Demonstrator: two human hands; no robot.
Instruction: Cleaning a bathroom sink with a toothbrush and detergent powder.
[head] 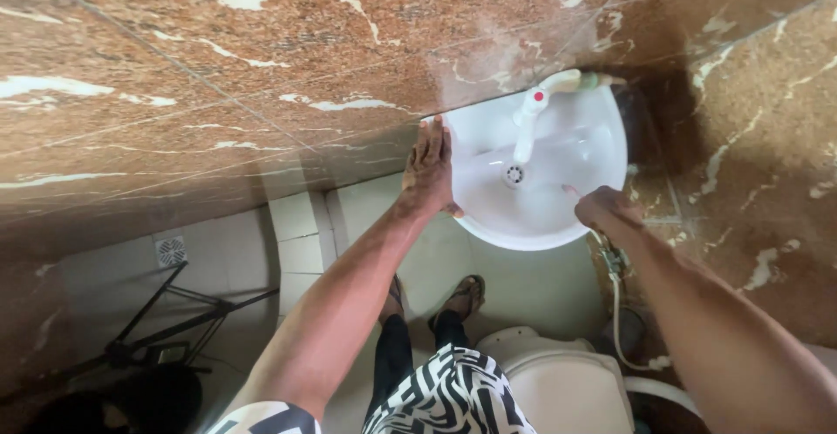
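Bracing position: I stand over a white wash basin (558, 216) fixed to a brown marbled tile wall (218, 77), with both arms extended toward it.
Left hand (429, 168): laid flat with fingers extended, not clenched, palm pressed against the basin's outer rim at its 9 o'clock side; it grips nothing.
Right hand (606, 207): curled over the basin rim at about 4 o'clock, knuckles up; a thin pale object (568, 190) shows at the fingertips, too small to identify, and I cannot tell whether the hand is closed on it.
Basin location: upper centre-right of the view, its back edge against the wall, bowl between my two hands.
Tap (534, 107): white single-lever type with a red dot, mounted at the bowl's 12 o'clock, spout pointing down into the bowl.
Overflow grille (514, 173): small round grille just below the spout.
Soap item (595, 79): pale green piece on the rim at 1 o'clock, beside the tap.
Hose (615, 299): white flexible hose with a metal fitting, hanging below the basin at 5 o'clock.
Toilet (558, 382): white, lid down, at 6 o'clock from the basin.
Floor (218, 268): pale tiles; a floor drain (171, 251) and a black folding stand (166, 329) at 8 o'clock.
Feet (462, 294): in sandals, directly beneath the basin.
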